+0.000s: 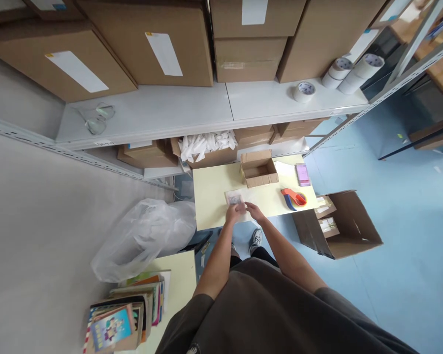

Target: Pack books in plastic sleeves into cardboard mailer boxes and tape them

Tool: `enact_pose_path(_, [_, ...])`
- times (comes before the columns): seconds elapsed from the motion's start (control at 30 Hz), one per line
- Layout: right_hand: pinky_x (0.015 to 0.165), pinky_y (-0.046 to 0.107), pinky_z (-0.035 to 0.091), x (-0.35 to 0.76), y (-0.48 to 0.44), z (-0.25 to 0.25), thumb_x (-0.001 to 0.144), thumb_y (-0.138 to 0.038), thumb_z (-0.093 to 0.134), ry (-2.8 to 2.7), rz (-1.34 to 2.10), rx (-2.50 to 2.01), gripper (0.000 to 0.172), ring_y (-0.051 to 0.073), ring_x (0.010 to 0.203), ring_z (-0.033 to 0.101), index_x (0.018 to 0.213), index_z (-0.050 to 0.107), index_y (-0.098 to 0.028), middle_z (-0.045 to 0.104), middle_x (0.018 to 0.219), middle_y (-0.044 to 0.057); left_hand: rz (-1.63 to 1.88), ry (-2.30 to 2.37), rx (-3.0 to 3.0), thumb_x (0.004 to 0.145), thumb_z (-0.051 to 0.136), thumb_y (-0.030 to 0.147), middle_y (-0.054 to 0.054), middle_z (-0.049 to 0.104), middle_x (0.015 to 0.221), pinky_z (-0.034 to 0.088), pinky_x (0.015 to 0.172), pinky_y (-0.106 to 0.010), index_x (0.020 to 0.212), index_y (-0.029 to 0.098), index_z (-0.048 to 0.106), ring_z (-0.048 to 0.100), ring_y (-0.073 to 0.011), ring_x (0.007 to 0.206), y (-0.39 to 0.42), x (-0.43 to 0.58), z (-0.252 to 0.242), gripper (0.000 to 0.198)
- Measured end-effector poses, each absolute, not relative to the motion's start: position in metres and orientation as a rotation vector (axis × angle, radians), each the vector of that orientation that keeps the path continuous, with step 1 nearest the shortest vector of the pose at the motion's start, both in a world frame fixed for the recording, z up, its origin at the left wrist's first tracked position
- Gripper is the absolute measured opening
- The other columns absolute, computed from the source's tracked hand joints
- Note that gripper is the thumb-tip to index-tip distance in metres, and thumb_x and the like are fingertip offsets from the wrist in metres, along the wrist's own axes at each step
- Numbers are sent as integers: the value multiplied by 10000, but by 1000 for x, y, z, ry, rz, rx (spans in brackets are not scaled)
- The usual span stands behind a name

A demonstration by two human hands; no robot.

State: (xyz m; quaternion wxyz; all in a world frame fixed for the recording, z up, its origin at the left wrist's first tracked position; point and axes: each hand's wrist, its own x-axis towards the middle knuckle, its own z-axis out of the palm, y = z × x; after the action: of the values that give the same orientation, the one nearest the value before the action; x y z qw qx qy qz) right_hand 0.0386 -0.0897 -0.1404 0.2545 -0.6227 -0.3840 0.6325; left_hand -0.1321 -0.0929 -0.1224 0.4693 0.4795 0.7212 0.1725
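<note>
Both my hands meet over a small clear packet [235, 198] lying on the pale yellow table [214, 189]. My left hand [235, 213] is curled at the packet's near edge, fingers closed on it. My right hand [254, 210] pinches the packet's right corner. A small open cardboard box [258, 169] stands just behind the packet. To the right lie a red and blue tape dispenser [294, 197] and a pink pad [302, 174].
White shelves [192, 110] carry big cartons, tape rolls [349, 73] and a box of white packets [205, 143]. An open carton [339, 225] sits on the blue floor at right. A clear plastic bag [143, 236] and a stack of books [127, 314] lie at left.
</note>
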Motion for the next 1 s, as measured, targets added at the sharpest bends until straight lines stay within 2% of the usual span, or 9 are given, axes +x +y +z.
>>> enact_pose_path(0.13, [1171, 505, 459, 22, -82, -150, 764, -295, 715, -1166, 1754, -1720, 455, 338, 1307, 644, 1209, 797, -248, 777, 1293, 87, 521, 1866, 1055, 887, 629, 181, -115, 764, 1314, 519, 1058, -343, 1282, 211, 757, 706, -254, 1207, -106, -155, -128, 416])
enact_pose_path(0.3, [1075, 474, 526, 9, -82, -149, 759, -273, 705, -1150, 1805, -1696, 400, 317, 1175, 698, 1143, 808, -225, 790, 1223, 103, 744, 1838, 674, 824, 715, 340, -49, 802, 970, 569, 823, -295, 1146, 202, 777, 753, -221, 924, -114, -172, -141, 356])
enact_pose_path(0.4, [1052, 469, 524, -3, -82, -144, 777, -348, 737, -1106, 1873, -1644, 369, 309, 1134, 702, 1120, 813, -236, 802, 1154, 93, 916, 1797, 540, 757, 784, 389, -45, 785, 885, 570, 803, -286, 1110, 159, 789, 744, -209, 869, -112, -180, -142, 421])
enact_pose_path(0.47, [1023, 470, 530, -11, -83, -140, 787, -410, 752, -1076, 1943, -1603, 385, 302, 1099, 715, 1129, 808, -241, 806, 1117, 96, 983, 1744, 542, 777, 783, 434, -74, 801, 947, 577, 817, -287, 1114, 144, 796, 749, -212, 899, -110, -183, -138, 446])
enact_pose_path(0.6, [971, 450, 545, -18, -84, -137, 799, -511, 726, -848, 2036, -1545, 454, 276, 1049, 741, 1160, 787, -243, 803, 1080, 110, 938, 1652, 658, 935, 638, 532, -145, 812, 1130, 599, 849, -304, 1183, 138, 791, 763, -241, 1024, -106, -173, -129, 489])
enact_pose_path(0.73, [909, 402, 566, 5, -88, -139, 794, -546, 645, -548, 1649, -1763, 477, 270, 1011, 747, 1101, 786, -209, 799, 1096, 144, 671, 1638, 863, 966, 654, 414, -149, 788, 1266, 565, 1032, -358, 1189, 162, 799, 717, -277, 1231, -99, -145, -124, 367])
enact_pose_path(0.83, [923, 395, 564, 33, -97, -140, 767, -548, 654, -542, 1485, -1848, 523, 291, 1128, 714, 1157, 780, -223, 771, 1264, 149, 568, 1636, 893, 916, 726, 301, -151, 766, 1321, 512, 1133, -406, 1190, 166, 799, 685, -301, 1302, -96, -128, -125, 314])
enact_pose_path(0.9, [970, 414, 548, 45, -105, -140, 735, -540, 700, -606, 1533, -1825, 565, 315, 1228, 673, 1206, 779, -237, 740, 1356, 141, 566, 1647, 875, 912, 725, 260, -162, 746, 1358, 489, 1167, -426, 1240, 163, 780, 676, -306, 1321, -96, -123, -126, 347])
enact_pose_path(1.0, [1041, 457, 511, 48, -113, -138, 695, -543, 774, -673, 1663, -1772, 614, 343, 1309, 625, 1234, 785, -249, 728, 1388, 133, 607, 1690, 840, 944, 678, 252, -166, 704, 1432, 470, 1188, -410, 1324, 167, 741, 651, -292, 1362, -100, -128, -125, 395])
